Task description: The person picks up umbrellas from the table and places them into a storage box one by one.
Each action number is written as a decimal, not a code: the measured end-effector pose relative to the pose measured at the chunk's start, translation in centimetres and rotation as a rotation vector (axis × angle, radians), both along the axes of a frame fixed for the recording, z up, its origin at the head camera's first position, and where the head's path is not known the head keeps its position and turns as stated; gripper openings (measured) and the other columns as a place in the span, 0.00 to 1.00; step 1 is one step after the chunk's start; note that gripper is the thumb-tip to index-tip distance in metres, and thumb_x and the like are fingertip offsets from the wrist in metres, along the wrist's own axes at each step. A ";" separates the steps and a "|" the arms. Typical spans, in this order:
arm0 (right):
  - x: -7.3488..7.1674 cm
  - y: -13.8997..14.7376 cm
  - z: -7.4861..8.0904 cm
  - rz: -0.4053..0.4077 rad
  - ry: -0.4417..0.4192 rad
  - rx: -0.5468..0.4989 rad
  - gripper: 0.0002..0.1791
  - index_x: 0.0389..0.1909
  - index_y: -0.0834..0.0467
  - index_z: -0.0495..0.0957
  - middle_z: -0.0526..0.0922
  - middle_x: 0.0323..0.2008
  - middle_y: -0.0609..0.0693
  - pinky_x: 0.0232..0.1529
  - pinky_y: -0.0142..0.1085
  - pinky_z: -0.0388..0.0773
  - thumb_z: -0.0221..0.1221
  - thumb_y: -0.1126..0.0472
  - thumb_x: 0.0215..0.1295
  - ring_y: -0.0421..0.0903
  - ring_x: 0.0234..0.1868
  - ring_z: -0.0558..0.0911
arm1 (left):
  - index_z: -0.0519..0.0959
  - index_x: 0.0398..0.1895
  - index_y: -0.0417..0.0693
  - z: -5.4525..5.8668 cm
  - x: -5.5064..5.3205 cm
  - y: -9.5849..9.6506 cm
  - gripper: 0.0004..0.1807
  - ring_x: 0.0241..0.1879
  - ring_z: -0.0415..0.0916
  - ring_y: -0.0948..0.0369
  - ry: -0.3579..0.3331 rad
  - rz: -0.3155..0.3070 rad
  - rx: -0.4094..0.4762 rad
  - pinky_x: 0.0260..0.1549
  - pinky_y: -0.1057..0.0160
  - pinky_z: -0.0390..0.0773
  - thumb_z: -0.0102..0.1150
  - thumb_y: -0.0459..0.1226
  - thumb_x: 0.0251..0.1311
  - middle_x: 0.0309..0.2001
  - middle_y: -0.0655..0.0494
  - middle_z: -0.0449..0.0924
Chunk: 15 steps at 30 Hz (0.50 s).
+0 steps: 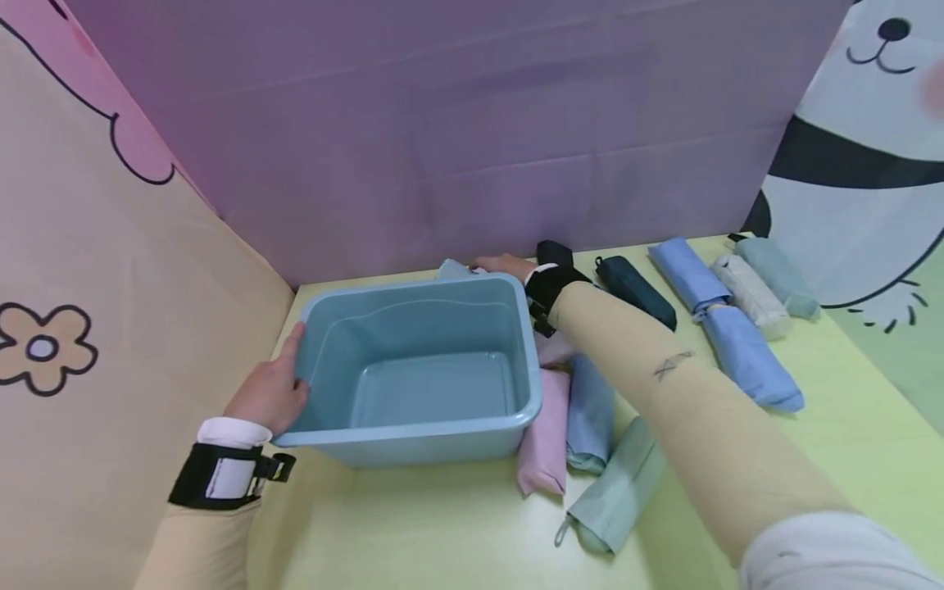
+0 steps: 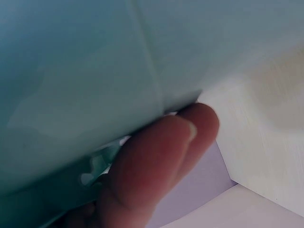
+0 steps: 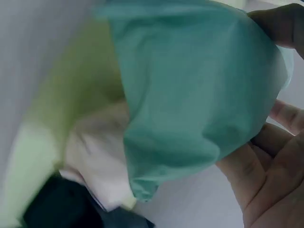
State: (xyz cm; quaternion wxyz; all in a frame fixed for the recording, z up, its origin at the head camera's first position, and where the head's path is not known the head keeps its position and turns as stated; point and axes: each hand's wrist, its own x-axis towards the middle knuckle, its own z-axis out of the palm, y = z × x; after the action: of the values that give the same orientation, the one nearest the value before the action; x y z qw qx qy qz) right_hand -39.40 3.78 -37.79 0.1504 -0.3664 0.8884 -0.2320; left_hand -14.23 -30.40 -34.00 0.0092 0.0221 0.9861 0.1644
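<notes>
A blue-grey plastic basin [image 1: 409,434] stands tilted toward me on the table, its inside bare. My left hand [image 1: 269,393] grips its left rim, the index finger stretched along the edge. In the left wrist view the fingertips [image 2: 147,161] press against the basin wall [image 2: 85,85]. Behind the basin's far right corner, my right hand [image 1: 507,265] holds a teal fabric bundle [image 3: 190,95], which looks like a folded umbrella; its fingers and thumb are around one end. Only a pale bit of the bundle shows above the rim in the head view.
Folded umbrellas lie right of the basin: pink [image 1: 544,434], blue [image 1: 590,418] and grey-green [image 1: 619,492]. Farther right lie a dark one [image 1: 636,288], a long blue one [image 1: 726,324], a white one [image 1: 752,295] and a pale teal one [image 1: 778,277]. A purple wall [image 1: 442,147] closes the back.
</notes>
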 end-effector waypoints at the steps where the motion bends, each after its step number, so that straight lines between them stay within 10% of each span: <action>1: -0.1 0.2 0.2 -0.008 0.013 0.014 0.28 0.69 0.54 0.62 0.70 0.64 0.56 0.61 0.47 0.64 0.51 0.54 0.70 0.54 0.62 0.71 | 0.38 0.75 0.38 0.0 0.0 0.0 0.45 0.16 0.71 0.54 0.000 0.000 0.000 0.19 0.55 0.73 0.50 0.28 0.58 0.20 0.44 0.73; 9: -0.5 2.2 2.9 -0.115 0.147 0.126 0.49 0.71 0.50 0.59 0.73 0.60 0.53 0.53 0.46 0.70 0.65 0.36 0.50 0.51 0.55 0.74 | 0.38 0.75 0.37 0.0 -0.1 0.1 0.45 0.17 0.72 0.54 0.001 -0.005 -0.004 0.20 0.54 0.73 0.50 0.28 0.58 0.23 0.39 0.75; 15: 1.2 3.9 6.7 -0.142 0.141 0.115 0.46 0.72 0.50 0.56 0.74 0.56 0.54 0.47 0.46 0.73 0.65 0.45 0.53 0.50 0.48 0.77 | 0.38 0.75 0.37 0.1 -0.1 0.1 0.45 0.16 0.72 0.54 -0.014 -0.005 0.005 0.19 0.55 0.73 0.49 0.28 0.58 0.22 0.41 0.74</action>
State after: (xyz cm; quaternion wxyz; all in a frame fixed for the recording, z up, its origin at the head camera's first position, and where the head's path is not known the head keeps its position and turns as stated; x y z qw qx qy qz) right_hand -38.15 7.64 -31.05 0.0914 -0.3089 0.9323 -0.1643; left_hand -14.33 -30.30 -33.88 0.0166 0.0233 0.9856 0.1667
